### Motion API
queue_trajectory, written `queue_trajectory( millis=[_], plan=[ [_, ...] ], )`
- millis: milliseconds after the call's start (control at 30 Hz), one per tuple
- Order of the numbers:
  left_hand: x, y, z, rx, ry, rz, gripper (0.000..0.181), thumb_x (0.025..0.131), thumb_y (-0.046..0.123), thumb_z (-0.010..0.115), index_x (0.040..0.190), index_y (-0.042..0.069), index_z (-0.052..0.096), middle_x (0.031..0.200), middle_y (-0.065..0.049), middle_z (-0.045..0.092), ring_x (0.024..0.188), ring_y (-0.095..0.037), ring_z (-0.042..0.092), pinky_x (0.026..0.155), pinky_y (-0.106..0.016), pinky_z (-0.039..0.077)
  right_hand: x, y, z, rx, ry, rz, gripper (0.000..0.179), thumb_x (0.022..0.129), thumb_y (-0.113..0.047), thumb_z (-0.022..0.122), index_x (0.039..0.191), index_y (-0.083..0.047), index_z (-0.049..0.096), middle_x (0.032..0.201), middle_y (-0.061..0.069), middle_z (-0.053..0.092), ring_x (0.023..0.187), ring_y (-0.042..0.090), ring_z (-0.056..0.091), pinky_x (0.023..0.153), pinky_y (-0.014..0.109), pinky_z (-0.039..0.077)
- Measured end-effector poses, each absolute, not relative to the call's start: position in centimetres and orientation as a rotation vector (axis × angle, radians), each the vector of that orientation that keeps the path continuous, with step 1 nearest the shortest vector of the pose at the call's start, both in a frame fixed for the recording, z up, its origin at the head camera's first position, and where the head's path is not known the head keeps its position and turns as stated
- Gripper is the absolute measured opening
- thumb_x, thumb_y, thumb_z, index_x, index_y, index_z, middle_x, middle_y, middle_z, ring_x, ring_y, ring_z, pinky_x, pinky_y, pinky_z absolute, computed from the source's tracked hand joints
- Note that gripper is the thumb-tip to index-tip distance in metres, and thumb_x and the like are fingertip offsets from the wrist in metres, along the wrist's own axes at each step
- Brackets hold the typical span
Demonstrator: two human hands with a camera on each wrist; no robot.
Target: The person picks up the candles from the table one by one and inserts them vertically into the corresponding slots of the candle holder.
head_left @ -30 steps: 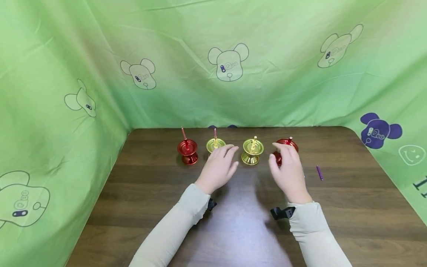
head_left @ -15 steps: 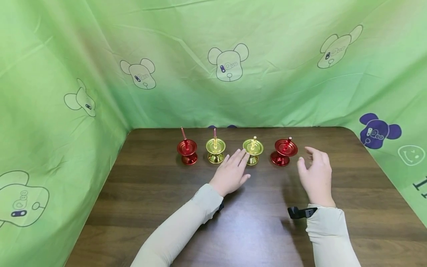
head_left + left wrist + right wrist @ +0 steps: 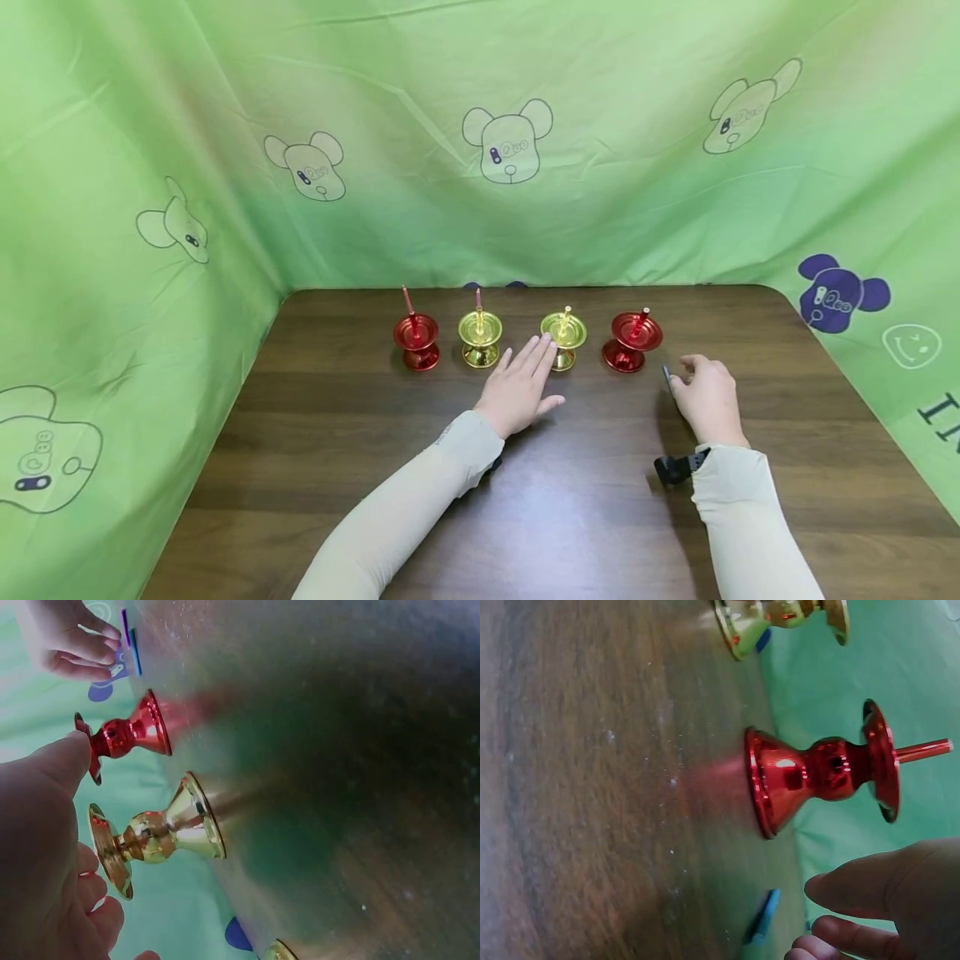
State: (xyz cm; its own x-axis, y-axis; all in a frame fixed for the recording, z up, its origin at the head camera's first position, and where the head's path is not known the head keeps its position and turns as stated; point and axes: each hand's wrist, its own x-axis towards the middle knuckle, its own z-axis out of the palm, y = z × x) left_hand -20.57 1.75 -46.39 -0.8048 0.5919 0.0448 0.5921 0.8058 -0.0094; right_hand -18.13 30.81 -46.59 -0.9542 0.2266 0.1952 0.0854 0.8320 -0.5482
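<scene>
My left hand [image 3: 517, 387] has its fingers straight, with the fingertips at the rim of the right-hand gold candle holder [image 3: 561, 331]. In the left wrist view, that gold holder stands on the table beyond my fingers. To the right, my right hand [image 3: 708, 400] hovers low beside a thin blue stick [image 3: 763, 916] lying on the table, its thumb and fingers parted and slightly bent. The right-hand red candle holder [image 3: 632, 337] stands just left of this hand, a short tube rising from its dish. A purple stick [image 3: 124, 619] lies near the blue one.
A red candle holder [image 3: 417, 333] and a gold one [image 3: 480, 337] stand further left in the same row, each bearing a thin pink candle. Green printed cloth [image 3: 412, 192] hangs behind the wooden table [image 3: 315, 467] and along its sides.
My left hand has moved right, from the left gold holder to the right gold one. My right hand has left the right-hand red holder and come down beside the blue stick.
</scene>
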Motion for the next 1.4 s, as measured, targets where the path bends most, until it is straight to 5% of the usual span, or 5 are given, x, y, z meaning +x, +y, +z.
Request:
queue_trajectory(
  millis=[400,667,967,1400],
  plan=[
    [-21.3,1.7,-46.5,-0.976,-2.954,-0.087,0.081,0.104,0.056,0.044,0.164,0.010,0.013,0.170,-0.003,0.010,0.155,-0.018,0.012,0.122,-0.044,0.026,-20.0,30.9,-47.8,-0.181,-2.860,0.709,0.034,0.085,-0.002,0.061,0.109,0.022,0.060,0.101,0.042,0.060,0.099,0.061,0.054,0.086,0.066,0.046],
    [-21.6,1.8,-46.6,-0.975,-2.962,-0.146,0.080,0.105,0.054,0.045,0.164,0.010,0.014,0.170,-0.004,0.011,0.155,-0.017,0.013,0.122,-0.043,0.025,-20.6,30.7,-48.1,-0.153,-2.828,0.637,0.009,0.077,0.002,0.058,0.074,0.009,0.062,0.077,0.035,0.059,0.081,0.057,0.057,0.069,0.064,0.046],
    [-21.7,1.8,-46.7,-0.976,-2.956,-0.179,0.078,0.105,0.051,0.046,0.163,0.009,0.015,0.170,-0.005,0.013,0.155,-0.018,0.015,0.122,-0.044,0.027,-21.0,30.8,-48.2,-0.266,-2.852,0.663,0.017,0.083,-0.002,0.058,0.085,0.008,0.072,0.091,0.036,0.067,0.086,0.058,0.063,0.069,0.065,0.050],
    [-21.7,1.6,-46.6,-0.992,-2.942,-0.145,0.078,0.105,0.052,0.046,0.163,0.009,0.016,0.170,-0.005,0.014,0.155,-0.019,0.016,0.122,-0.043,0.027,-21.0,30.9,-48.3,-0.291,-2.835,0.714,0.014,0.079,-0.004,0.063,0.082,0.009,0.067,0.083,0.030,0.066,0.079,0.051,0.063,0.067,0.060,0.050]
  ],
)
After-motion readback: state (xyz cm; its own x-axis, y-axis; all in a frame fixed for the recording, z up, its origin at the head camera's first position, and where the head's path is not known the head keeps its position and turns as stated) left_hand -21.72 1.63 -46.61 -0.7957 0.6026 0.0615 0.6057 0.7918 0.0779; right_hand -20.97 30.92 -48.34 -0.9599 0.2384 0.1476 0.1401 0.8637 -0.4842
